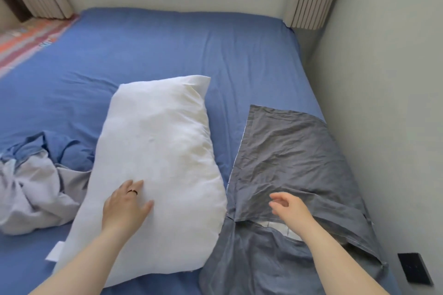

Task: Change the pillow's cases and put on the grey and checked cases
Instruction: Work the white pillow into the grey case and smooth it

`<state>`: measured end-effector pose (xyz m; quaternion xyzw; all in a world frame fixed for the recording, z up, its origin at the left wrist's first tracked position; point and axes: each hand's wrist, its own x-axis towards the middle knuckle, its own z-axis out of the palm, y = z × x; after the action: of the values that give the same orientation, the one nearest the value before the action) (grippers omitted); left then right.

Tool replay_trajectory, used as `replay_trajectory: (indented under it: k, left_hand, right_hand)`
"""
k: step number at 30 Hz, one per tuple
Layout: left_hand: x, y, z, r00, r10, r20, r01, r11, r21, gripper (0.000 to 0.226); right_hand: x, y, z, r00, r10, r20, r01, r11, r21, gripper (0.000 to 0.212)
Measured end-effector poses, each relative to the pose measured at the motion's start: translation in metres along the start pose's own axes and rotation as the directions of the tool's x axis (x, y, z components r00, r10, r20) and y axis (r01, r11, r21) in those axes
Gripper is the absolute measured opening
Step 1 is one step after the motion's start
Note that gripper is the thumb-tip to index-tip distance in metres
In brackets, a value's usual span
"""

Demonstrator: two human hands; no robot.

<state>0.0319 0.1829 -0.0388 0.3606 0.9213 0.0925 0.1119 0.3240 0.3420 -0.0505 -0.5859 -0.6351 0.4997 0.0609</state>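
While resting on a blue bed sheet [167, 43], bare white pillow [158, 163] under flat open left hand [124, 206], grey case [294, 165] just beside, right hand [290, 206] above it, fingers loose, gripping nothing.

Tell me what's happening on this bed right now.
A person is changing pillowcases. The left hand rests flat on a bare white pillow lying on the blue sheet. The right hand hovers open over the grey case spread beside it, near its opening. A crumpled old case lies to the left. The pillow is not yet in the grey case.
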Motion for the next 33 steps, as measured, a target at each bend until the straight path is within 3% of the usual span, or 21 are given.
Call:
replay_trajectory:
  k: [6,13,16,21,24,26,28,30,33]
  left_hand:
    - [0.051,-0.046,-0.013,0.998,0.026,0.054,-0.022,0.996,-0.084,0.066]
    - [0.112,-0.072,-0.02,0.991,0.134,-0.003,-0.134,0.981,-0.14,0.065]
    - [0.139,-0.067,-0.014,0.983,0.185,0.004,-0.182,0.969,-0.17,0.065]
    - [0.184,-0.054,0.02,0.961,0.248,0.125,-0.242,0.968,-0.06,0.069]
    - [0.2,-0.053,0.048,0.957,0.256,0.133,-0.257,0.966,-0.009,0.074]
    - [0.203,-0.056,0.061,0.944,0.331,-0.008,-0.331,0.944,0.0,0.079]
    - [0.212,-0.062,0.071,0.929,0.371,-0.006,-0.37,0.925,-0.089,0.089]
    - [0.224,-0.071,0.081,0.92,0.391,-0.005,-0.39,0.915,-0.106,0.094]
    - [0.234,-0.084,0.097,0.89,0.444,-0.102,-0.449,0.892,-0.039,0.071]
  right_hand:
    - [0.0,-0.086,0.055,0.988,-0.153,0.021,0.152,0.987,0.052,0.034]
    - [0.012,-0.136,0.147,0.982,-0.19,-0.015,0.168,0.899,-0.405,0.063]
    - [0.026,-0.149,0.172,0.97,-0.232,-0.074,0.168,0.857,-0.487,0.068]
    - [0.08,-0.189,0.186,0.936,-0.34,-0.095,0.201,0.734,-0.649,0.068]
    - [0.134,-0.226,0.196,0.861,-0.492,-0.127,0.28,0.669,-0.689,0.07]
    - [0.175,-0.256,0.21,0.758,-0.636,-0.145,0.399,0.627,-0.669,0.071]
    - [0.222,-0.276,0.23,0.714,-0.695,-0.087,0.455,0.554,-0.697,0.072]
    - [0.265,-0.267,0.257,0.807,-0.59,0.026,0.402,0.517,-0.756,0.068]
    - [0.305,-0.23,0.282,0.931,-0.357,0.08,0.275,0.539,-0.796,0.064]
